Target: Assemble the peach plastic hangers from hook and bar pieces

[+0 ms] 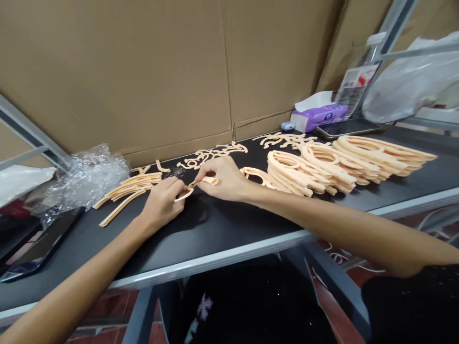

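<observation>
My left hand (pixel 164 201) is closed around a peach-coloured piece with a curved loop (pixel 184 195), held just above the black tabletop. Close beside it, my right hand (pixel 223 179) has thumb and index finger pinched at the same spot. Between the fingertips shows a small brownish, narrow thing (pixel 192 184), too small to name. A flat peach end (pixel 210 180) sticks out under the right hand's fingers; whether it belongs to the looped piece I cannot tell. Left of my left hand lie several long peach strips (pixel 124 203).
Stacked looped peach pieces (pixel 308 167) fill the right side. Small curved offcuts (pixel 211 155) lie along the cardboard wall (pixel 161 71). Clear plastic wrap (pixel 95 174) and a dark phone (pixel 46 243) are left; a tissue pack (pixel 319 117), another phone (pixel 349 128) and a bottle (pixel 358 79) stand back right.
</observation>
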`<state>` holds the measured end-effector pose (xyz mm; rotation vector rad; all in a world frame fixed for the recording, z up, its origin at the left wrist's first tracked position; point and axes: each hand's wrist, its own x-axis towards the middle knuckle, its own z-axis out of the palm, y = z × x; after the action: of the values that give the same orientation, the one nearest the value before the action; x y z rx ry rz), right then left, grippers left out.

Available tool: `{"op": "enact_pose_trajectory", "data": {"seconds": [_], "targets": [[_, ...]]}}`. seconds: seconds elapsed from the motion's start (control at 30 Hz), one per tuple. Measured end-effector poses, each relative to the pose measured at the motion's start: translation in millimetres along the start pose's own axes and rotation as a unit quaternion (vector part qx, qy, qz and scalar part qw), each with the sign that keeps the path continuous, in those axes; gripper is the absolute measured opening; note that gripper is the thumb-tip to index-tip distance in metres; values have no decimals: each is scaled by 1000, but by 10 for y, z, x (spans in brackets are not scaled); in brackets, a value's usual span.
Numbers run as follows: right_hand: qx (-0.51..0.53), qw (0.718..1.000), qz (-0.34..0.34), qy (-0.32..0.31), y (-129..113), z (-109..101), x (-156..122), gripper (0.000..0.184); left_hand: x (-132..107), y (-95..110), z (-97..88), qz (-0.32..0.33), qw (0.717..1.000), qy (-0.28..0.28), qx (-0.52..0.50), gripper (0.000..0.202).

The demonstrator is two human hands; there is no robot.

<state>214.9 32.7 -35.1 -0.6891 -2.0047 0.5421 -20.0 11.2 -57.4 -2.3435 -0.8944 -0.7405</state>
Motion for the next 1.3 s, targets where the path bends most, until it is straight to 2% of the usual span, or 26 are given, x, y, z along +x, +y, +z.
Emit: {"op": "enact_pose_trajectory", "data": {"seconds": [0.3, 0.47, 0.7, 0.97, 1.17, 1.3], "targets": [[0, 999, 48, 6, -63, -20, 29, 20, 23, 24, -28, 10, 1000, 16, 21, 20], [-4, 997, 69, 21, -42, -29, 25, 21, 42, 53, -56, 6, 1000, 8, 24, 17], [8, 994, 108, 20, -73, -45, 26, 21, 62, 90, -63, 31, 999, 13, 20, 18], [41, 990, 134, 10, -73, -38, 36, 18, 77, 135, -86, -8, 1000, 15, 16, 23], [20, 993, 112, 11, -114, -76, 76, 19, 83, 112, -85, -23, 1000, 13, 10, 23], [76, 987, 138, 13, -50, -85, 120, 18, 80, 73, -80, -66, 998, 12, -14, 23]]}}
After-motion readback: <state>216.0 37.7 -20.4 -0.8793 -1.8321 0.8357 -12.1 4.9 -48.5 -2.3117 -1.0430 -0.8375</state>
